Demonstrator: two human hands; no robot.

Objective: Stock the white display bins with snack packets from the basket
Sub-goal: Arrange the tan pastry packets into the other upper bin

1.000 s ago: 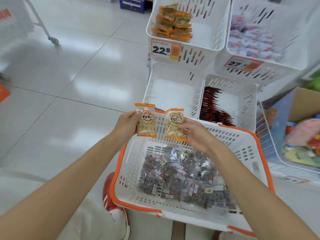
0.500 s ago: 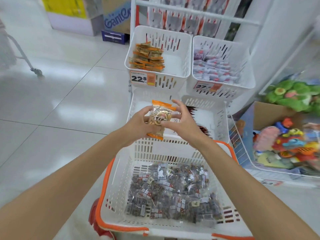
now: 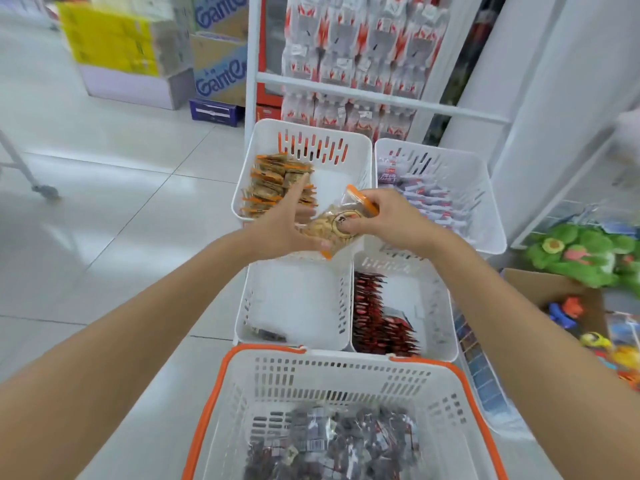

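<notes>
My right hand [image 3: 391, 220] grips orange-edged snack packets [image 3: 334, 225] over the front rim of the upper-left white bin [image 3: 311, 138]. That bin holds a stack of matching packets [image 3: 273, 188]. The straight fingers of my left hand [image 3: 284, 226] lie against the held packets, its thumb at their lower edge. The white basket with an orange rim [image 3: 346, 368] sits below, with dark wrapped packets [image 3: 332, 445] in it. The lower-left bin [image 3: 294, 299] has only a few dark packets in its near corner.
The upper-right bin [image 3: 481, 188] holds white packets and the lower-right bin [image 3: 433, 306] red ones. Hanging packets [image 3: 360, 57] fill the rack behind. Cardboard boxes [image 3: 138, 57] stand at the back left, and plush toys [image 3: 581, 251] and a toy box [image 3: 540, 285] at the right.
Both hands have risen from above the basket to the upper-left bin with the packets. The two packets came together, the right hand now grips them, and the left hand's fingers have straightened.
</notes>
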